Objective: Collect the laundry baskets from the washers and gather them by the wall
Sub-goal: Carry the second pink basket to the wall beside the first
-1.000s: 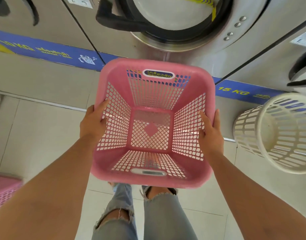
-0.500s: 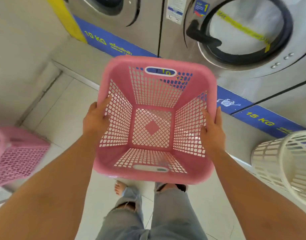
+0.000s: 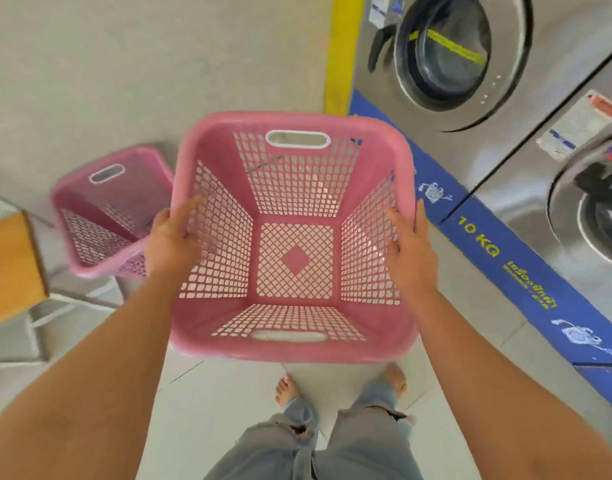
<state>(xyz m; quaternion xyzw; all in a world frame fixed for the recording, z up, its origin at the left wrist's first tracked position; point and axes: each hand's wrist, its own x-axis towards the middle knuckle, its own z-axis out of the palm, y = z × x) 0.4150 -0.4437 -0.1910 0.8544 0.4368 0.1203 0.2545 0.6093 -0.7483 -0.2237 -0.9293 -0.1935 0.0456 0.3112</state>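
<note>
**Pink basket carried toward the wall**

Pink lattice plastic makes up the basket (image 3: 294,237) held at waist height over the tiled floor (image 3: 221,403), between the plain wall (image 3: 124,64) on the far left and the washers (image 3: 471,64) on the right. It is empty, so it should be light, and the moulded rim looks stiff enough to carry without sagging, though the open mesh sides would likely flex if squeezed hard. The left hand (image 3: 173,244) grasps the left rim, fingers curled inside the wall; the right hand (image 3: 410,251) grips the right rim the same way. Taking it at the two side rims keeps it level; the slot handles at the near and far ends would serve as well for a one-handed carry.

The mouth faces up and slightly toward the person, the bottom pointing down and away. It is roughly square, so no long axis stands out; its handle ends run near to far.

A second pink basket (image 3: 107,209) sits by the wall to the left, just beside a wooden seat (image 3: 10,268).
</note>
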